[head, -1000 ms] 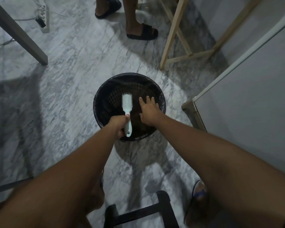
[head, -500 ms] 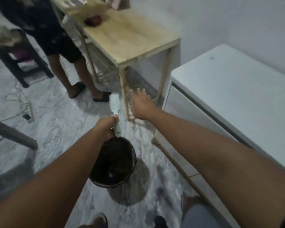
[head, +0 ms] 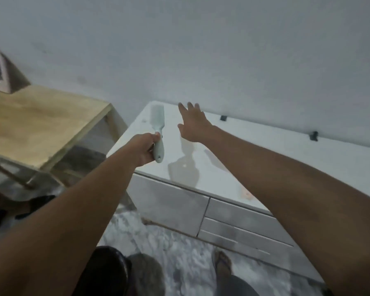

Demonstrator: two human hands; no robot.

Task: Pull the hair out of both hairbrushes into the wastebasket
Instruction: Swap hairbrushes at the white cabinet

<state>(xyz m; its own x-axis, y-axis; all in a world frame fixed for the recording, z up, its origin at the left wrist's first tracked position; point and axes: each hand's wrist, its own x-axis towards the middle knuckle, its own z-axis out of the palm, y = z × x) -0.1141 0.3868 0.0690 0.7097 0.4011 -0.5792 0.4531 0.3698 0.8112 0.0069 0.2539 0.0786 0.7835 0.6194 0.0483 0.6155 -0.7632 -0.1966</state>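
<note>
The left hand (head: pixel 144 148) grips the brush (head: pixel 157 133) by its handle, over the cabinet's (head: pixel 254 159) left end. The right hand (head: pixel 193 124) is spread flat above the top. The bin (head: pixel 107 272) stands on the floor below.

No readable text, label, brand or number anywhere in my view, hairbrush (head: pixel 157 120) included.

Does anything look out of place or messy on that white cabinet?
Only a faint pinkish smudge near the front edge of the cabinet top, too blurred to identify. Nothing looks spilled or broken.
</note>
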